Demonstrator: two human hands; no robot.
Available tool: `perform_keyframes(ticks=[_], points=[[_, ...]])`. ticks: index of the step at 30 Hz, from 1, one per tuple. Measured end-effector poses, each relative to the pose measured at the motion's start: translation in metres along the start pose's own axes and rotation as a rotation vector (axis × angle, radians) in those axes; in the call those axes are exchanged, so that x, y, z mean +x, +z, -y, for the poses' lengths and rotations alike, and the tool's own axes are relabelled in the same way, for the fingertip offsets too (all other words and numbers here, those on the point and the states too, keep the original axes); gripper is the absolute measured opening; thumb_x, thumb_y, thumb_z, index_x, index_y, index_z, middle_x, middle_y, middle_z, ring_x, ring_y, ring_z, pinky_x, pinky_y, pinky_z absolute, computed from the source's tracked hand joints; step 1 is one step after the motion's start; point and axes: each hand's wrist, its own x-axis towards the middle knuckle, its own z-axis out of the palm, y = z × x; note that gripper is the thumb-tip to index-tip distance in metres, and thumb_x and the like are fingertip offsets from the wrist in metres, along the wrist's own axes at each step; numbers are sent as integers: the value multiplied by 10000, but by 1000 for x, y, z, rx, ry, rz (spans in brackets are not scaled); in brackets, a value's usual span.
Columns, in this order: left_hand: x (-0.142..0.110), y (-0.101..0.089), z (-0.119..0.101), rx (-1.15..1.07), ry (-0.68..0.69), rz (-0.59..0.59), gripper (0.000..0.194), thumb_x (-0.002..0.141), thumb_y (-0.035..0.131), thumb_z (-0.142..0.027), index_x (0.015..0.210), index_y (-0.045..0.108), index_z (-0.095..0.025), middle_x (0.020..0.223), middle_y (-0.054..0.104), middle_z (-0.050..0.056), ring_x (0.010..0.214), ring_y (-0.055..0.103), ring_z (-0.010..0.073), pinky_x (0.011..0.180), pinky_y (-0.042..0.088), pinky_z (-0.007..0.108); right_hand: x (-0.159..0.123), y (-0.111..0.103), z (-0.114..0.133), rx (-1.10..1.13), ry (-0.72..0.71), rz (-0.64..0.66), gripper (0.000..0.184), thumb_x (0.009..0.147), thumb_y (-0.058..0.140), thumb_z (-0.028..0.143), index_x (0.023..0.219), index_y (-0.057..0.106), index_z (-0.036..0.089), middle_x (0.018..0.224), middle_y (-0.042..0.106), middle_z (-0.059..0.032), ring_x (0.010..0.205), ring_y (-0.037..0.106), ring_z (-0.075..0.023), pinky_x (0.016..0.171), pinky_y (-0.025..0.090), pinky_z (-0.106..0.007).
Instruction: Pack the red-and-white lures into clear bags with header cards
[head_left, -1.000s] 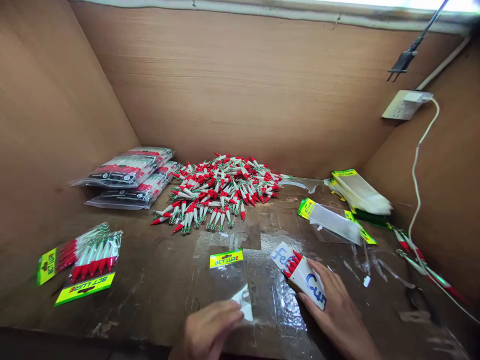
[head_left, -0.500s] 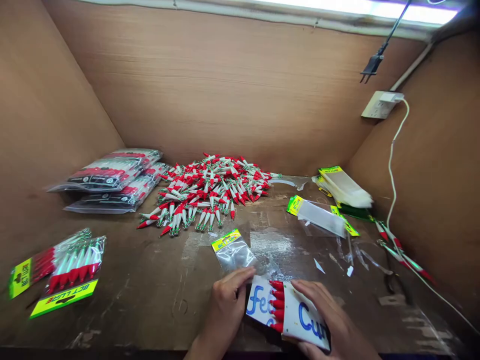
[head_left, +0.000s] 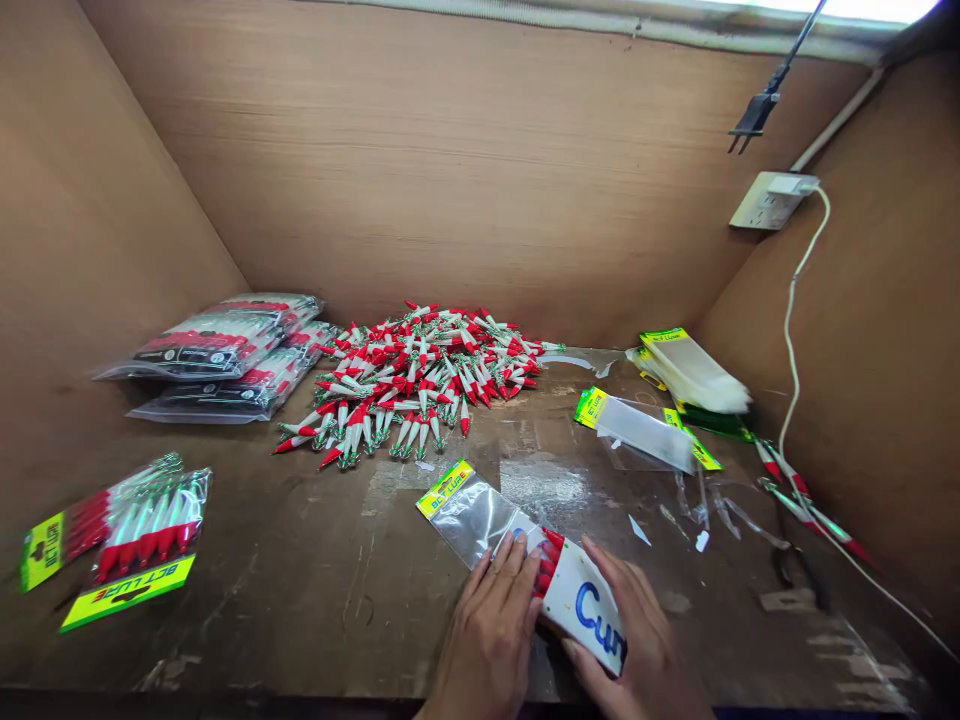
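Observation:
My right hand grips a white card sleeve with blue handwriting, thumb below and fingers along its far side. Red tips of several fishing lures stick out of the sleeve's left end. Over these tips and a white flap beside them lies my left hand, its fingers stretched out flat. A clear plastic bag with a yellow-green header lies on the table just beyond; the white flap reaches its near end. Whether the flap is inside the bag is hidden by my left fingers.
A heap of red-and-white lures lies at the back. Filled packs rest at left, below stacked bulk bags. Empty bags, plastic scraps, scissors and a white cable are at right.
The sleeve has moved left and tilted, bringing its flap to the bag's near end. My left hand has shifted right and now lies flat over the flap and red tips.

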Motion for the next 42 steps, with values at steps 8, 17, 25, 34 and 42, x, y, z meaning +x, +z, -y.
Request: perform_keyframes(ticks=[8, 17, 25, 34, 42], points=[[5, 6, -3, -218, -164, -168, 505, 1005, 449, -190, 1508, 420, -202, 1503, 484, 97, 1400, 439, 265, 1125, 441, 470, -5, 22, 5, -10, -78, -12, 807, 813, 633, 202, 1534, 270, 187, 1471, 466, -146, 1331, 457, -359, 1066, 442, -510], [21, -11, 14, -597, -511, -264, 365, 1037, 443, -284, 1353, 614, -220, 1318, 660, 73, 1197, 649, 256, 999, 555, 391, -8, 21, 4, -39, -89, -15, 779, 832, 640, 224, 1528, 289, 193, 1490, 449, -149, 1341, 447, -363, 1050, 450, -512], [12, 5, -5, -249, -161, -176, 492, 992, 481, -171, 1481, 464, -221, 1483, 514, 89, 1373, 479, 264, 1119, 457, 458, -4, 24, 8, -41, -90, -11, 774, 831, 655, 248, 1526, 316, 212, 1487, 461, -139, 1332, 464, -365, 1051, 456, -515], [10, 5, -8, -5, 9, -27, 542, 990, 477, -187, 1524, 380, -167, 1540, 425, 119, 1427, 396, 291, 1109, 465, 479, 1, 26, 9, 7, -68, 7, 811, 838, 604, 216, 1562, 241, 183, 1512, 441, -148, 1364, 452, -356, 1073, 467, -517], [6, 4, -11, 38, 40, -35, 560, 989, 480, -182, 1532, 353, -135, 1571, 363, 143, 1450, 347, 310, 1101, 468, 476, 17, 23, 10, 27, -55, 145, 795, 869, 543, 180, 1588, 203, 201, 1633, 244, -121, 1482, 284, -329, 1152, 385, -532]])
